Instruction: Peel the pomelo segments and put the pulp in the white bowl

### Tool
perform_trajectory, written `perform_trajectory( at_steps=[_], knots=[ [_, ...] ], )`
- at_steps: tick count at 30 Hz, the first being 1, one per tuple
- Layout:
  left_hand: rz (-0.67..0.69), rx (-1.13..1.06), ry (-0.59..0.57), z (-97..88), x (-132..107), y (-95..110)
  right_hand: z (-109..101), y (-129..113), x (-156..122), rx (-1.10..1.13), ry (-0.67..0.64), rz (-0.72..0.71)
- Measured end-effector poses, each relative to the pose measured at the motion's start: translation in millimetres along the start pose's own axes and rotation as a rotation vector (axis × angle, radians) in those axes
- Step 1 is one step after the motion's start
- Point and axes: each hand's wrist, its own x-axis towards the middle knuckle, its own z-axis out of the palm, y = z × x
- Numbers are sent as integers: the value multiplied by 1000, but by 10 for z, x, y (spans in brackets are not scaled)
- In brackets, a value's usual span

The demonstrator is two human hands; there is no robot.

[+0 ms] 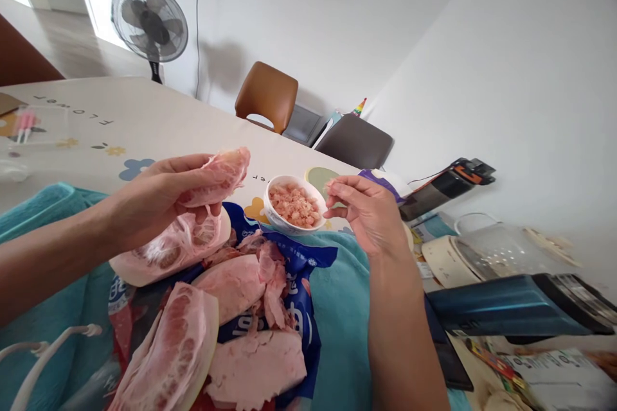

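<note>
Left hand (164,186) clamps a pomelo segment (227,172). Right hand (367,213), pulp bowl (284,225) at nine o'clock, curls its fingers; grip unclear.

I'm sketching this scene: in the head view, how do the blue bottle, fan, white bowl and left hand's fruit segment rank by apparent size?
Largest to smallest:
1. Blue bottle
2. Fan
3. White bowl and fruit segment, unranked: they look alike, and the left hand covers part of the segment.

Pink fruit segment (225,172), teal towel (341,308)
</note>
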Motion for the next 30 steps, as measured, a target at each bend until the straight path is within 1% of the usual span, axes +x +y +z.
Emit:
perform_trajectory(
  at_steps=[2,3,5,6,8,10,12,14,15,17,18,20,22,23,25,26,27,28,30],
  knots=[
    [0,-9,-8,6,3,-19,26,-98,-206,-94,-42,-67],
    [-2,-13,-14,8,7,-32,46,-139,-328,-178,-70,-98],
    [-1,-17,-21,8,15,-59,105,-198,-593,-419,-177,-175],
    [-1,-16,-22,6,19,-71,142,-212,-723,-514,-222,-262],
    [-7,-16,-15,2,23,-85,222,-206,-951,-690,-352,-411],
    [-16,-9,-10,4,19,-84,294,-161,-1107,-843,-413,-489],
    [-17,-8,-10,14,8,-68,341,-99,-1188,-911,-493,-521],
    [-15,-19,-21,26,-3,-49,356,-43,-1218,-912,-558,-529],
    [-12,-28,-27,30,-6,-42,354,-25,-1226,-900,-570,-529],
    [-5,-39,-34,30,-4,-40,330,-21,-1241,-865,-540,-521],
    [-1,-38,-36,26,-1,-45,310,-35,-1246,-842,-498,-517],
    [2,-32,-40,19,7,-65,255,-86,-1233,-799,-357,-506],
    [-12,-28,-54,19,8,-91,183,-142,-1147,-772,-170,-498],
    [-26,-29,-64,24,4,-103,145,-158,-1065,-760,-88,-517],
    [-48,-43,-85,41,-9,-119,75,-149,-823,-778,79,-431],
    [-55,-54,-92,49,-15,-123,48,-121,-672,-786,111,-373],
    [-60,-64,-97,56,-20,-124,29,-79,-512,-798,112,-325],
    [-59,-73,-98,59,-22,-124,19,-25,-353,-837,51,-277],
    [-56,-77,-90,53,-18,-118,28,96,-73,-964,-165,-175]
  ],
)
